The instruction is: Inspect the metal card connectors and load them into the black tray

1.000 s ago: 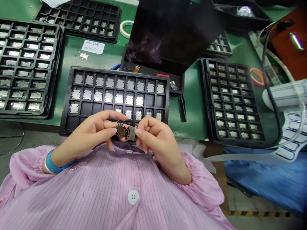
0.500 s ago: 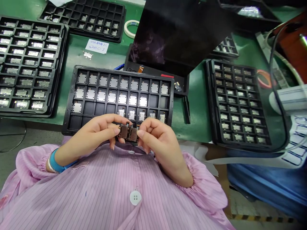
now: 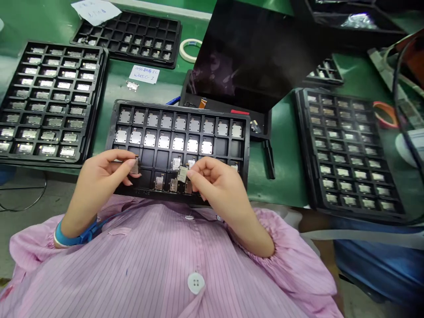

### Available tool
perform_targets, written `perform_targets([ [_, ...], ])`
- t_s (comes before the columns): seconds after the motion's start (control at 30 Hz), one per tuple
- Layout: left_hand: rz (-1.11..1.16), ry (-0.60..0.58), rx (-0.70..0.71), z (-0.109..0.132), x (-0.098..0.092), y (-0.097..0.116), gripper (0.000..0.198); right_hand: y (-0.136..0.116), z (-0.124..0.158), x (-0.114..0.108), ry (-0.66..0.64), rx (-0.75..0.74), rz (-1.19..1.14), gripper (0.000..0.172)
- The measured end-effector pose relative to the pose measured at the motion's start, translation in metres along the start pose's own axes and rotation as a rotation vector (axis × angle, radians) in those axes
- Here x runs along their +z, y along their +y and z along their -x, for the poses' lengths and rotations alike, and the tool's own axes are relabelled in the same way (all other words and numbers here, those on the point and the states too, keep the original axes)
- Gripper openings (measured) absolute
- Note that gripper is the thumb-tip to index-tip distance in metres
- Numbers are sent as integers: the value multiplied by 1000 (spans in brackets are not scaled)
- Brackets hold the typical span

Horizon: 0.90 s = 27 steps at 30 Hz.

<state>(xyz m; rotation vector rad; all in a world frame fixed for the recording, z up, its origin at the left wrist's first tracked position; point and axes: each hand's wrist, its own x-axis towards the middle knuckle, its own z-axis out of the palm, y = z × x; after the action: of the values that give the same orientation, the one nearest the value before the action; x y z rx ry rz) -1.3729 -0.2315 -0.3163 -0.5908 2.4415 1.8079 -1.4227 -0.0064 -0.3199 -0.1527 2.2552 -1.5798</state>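
My left hand [image 3: 99, 176] pinches a small metal card-socket part [image 3: 134, 166] over the left end of the black compartment tray [image 3: 241, 168] in front of me. My right hand [image 3: 215, 185] pinches a second small metal part [image 3: 182, 173] above the tray's lower rows. The two hands are apart. The tray's upper rows hold several square silver parts; its lower rows hold several smaller parts. A blue wrist strap [image 3: 71, 236] is on my left wrist.
A filled black tray [image 3: 49, 101] lies at the left, another [image 3: 347, 150] at the right, a third [image 3: 132, 35] at the back. A dark tilted panel [image 3: 251, 57], a paper label [image 3: 144, 73], a tape roll [image 3: 188, 46] and cables [image 3: 400, 88] are on the green table.
My hands held the two parts together at my chest. They have separated: the left moved left over the tray, the right stayed near the middle. The view shifted down and left.
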Motion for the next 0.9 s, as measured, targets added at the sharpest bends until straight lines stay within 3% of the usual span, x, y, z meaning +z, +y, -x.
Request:
perform_targets([
  [0.1,-220,37,15,2,-9,-11,19,-1,-20,16,-22,-3,162,16],
  [0.27,-459,-52,131,3,4,-24,12,-5,-39,37,84,-20,512,17],
  [0.37,-578,-101,238,2,7,-25,10,-2,-43,23,172,-20,611,16],
  [0.47,-624,-45,331,-5,-5,-22,15,6,-47,-10,318,-38,698,8],
  [0.53,-646,30,279,-13,-18,-20,22,13,-52,-31,319,-60,741,12],
  [0.6,-644,35,167,-24,-31,-19,29,20,-57,-45,257,-87,731,16],
  [0.73,-611,-70,69,-42,-42,-16,37,26,-64,-51,237,-139,674,15],
  [0.9,-716,-76,71,-46,-37,-9,30,23,-60,-46,244,-86,532,20],
])
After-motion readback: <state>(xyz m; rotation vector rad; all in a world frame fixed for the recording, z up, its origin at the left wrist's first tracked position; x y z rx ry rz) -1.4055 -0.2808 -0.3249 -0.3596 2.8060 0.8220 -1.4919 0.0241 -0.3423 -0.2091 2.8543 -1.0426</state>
